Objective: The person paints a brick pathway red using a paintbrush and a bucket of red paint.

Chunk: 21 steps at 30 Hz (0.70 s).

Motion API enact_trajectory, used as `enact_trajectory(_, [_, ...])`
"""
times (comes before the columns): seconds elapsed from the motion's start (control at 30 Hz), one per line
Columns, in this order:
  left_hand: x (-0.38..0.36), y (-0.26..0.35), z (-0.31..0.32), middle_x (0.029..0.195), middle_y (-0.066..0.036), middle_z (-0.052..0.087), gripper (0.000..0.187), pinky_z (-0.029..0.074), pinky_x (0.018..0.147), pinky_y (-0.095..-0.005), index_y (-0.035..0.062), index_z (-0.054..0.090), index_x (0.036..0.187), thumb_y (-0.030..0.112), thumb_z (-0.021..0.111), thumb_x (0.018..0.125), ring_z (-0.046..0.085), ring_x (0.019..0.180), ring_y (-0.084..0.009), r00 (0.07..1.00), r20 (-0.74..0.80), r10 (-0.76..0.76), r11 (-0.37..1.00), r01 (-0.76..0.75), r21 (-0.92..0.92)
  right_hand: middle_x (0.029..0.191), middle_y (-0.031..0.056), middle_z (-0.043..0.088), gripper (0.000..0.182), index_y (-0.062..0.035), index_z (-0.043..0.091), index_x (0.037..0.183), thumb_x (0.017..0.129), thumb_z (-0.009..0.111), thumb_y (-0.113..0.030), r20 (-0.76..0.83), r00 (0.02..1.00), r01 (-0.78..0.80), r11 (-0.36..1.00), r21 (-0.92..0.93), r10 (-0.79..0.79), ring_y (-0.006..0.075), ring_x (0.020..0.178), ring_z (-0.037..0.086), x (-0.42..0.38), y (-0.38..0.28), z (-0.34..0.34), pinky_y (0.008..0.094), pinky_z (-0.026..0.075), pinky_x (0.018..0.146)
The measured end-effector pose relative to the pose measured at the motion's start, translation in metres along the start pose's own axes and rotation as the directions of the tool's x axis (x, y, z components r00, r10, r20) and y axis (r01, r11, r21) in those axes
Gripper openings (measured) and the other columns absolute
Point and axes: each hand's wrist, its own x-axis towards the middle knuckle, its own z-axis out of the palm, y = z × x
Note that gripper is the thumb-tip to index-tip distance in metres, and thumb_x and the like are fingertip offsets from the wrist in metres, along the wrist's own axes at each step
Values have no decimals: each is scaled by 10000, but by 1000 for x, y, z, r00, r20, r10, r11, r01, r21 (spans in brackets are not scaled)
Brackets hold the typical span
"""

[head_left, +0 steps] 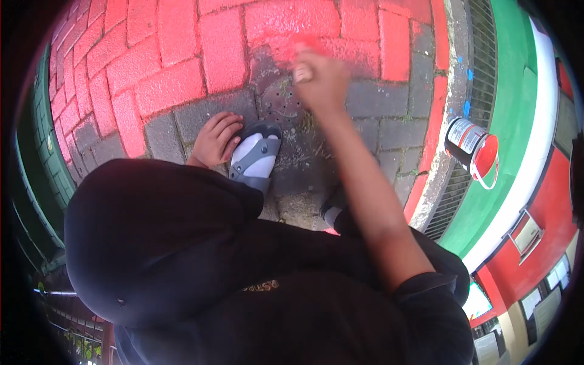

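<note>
Crouching over block paving, I look down through the head camera at both of my hands. My right hand [320, 79] is clenched, grasping a small tool [309, 44] whose red-covered end is blurred; I cannot make out its exact shape. It is at the ragged edge where red-coated pavers [176, 85] give way to bare grey pavers [377, 97], with red on the blocks just beyond it. My left hand [219, 139] is empty, its fingers loosely bent, low over the grey pavers just beside my left foot. That foot wears a grey sandal [258, 155] over a pale sock, and part of my other shoe [331, 214] shows under my right forearm.

Off to my right, well apart from the tool, a bucket [463, 139] stands by the drain grating [483, 55], its label facing the paving, red paint [486, 155] inside and a pale handle hanging over its side. Blue spots mark the kerb [455, 79] near it. Past the grating run a green strip [511, 73], a white band [543, 79] and a red wall [541, 213]. My black trousers [152, 225] fill much of the foreground.
</note>
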Motion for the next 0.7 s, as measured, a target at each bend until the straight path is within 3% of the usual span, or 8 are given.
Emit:
enact_trajectory(0.07, [0,0,0,1275,-169,641,347,483,1045,-496,-12,620,1156,92,683,831,587,1201,-408,1000,5,-6,1000,6,-21,744,89,735,21,-98,736,791,771,745,-101,-32,998,51,983,175,-46,280,635,696,15,-27,23,366,556,628])
enact_trajectory(0.13, [0,0,0,1269,-168,641,349,488,1037,-497,-10,620,1151,91,690,825,590,1193,-407,1000,-2,-9,1000,9,-5,706,24,708,95,-67,679,733,755,743,1,192,971,-231,778,584,145,156,624,674,42,-38,37,311,540,584])
enact_trajectory(0.17, [0,0,0,1268,-167,641,348,490,1034,-497,-9,619,1151,91,691,825,591,1192,-407,1000,-2,-13,1000,13,-16,706,24,708,95,-67,679,733,755,743,1,189,972,-225,777,588,138,156,624,674,57,-32,43,311,540,584])
enact_trajectory(0.3, [2,-2,-2,1269,-169,641,340,494,1029,-492,-7,621,1146,96,693,831,593,1187,-406,1000,-6,-14,1000,14,-23,691,73,714,194,-41,698,704,845,762,-157,-83,908,-343,842,416,411,204,641,697,107,39,33,347,543,613])
enact_trajectory(0.43, [1,-1,-4,1272,-172,640,342,498,1024,-493,-7,623,1151,96,693,832,592,1191,-409,1000,9,-16,999,16,-35,750,148,729,152,-24,715,773,803,738,-171,-463,859,-306,944,-125,217,296,727,729,116,102,-39,426,574,721])
enact_trajectory(0.6, [-1,-2,0,1272,-173,643,342,494,1028,-498,-11,624,1153,97,690,836,588,1198,-413,1000,1,-18,998,18,-61,874,207,745,145,-71,764,853,813,706,-198,-539,789,-577,658,-483,296,403,862,733,126,135,-126,506,570,787])
enact_trajectory(0.63, [-2,-2,-1,1268,-174,645,334,492,1029,-500,-13,624,1148,96,687,839,588,1197,-415,999,5,-31,998,32,-59,901,192,752,164,-117,792,907,824,681,-204,-500,805,-555,704,-443,320,411,861,726,122,140,-129,511,571,790])
enact_trajectory(0.7, [-2,-3,-1,1267,-176,645,324,491,1029,-503,-13,625,1143,97,683,844,590,1193,-416,999,26,-33,997,35,-71,880,165,756,187,-132,799,935,843,664,-223,-207,977,-40,909,-414,-52,407,835,726,99,167,-108,508,573,778])
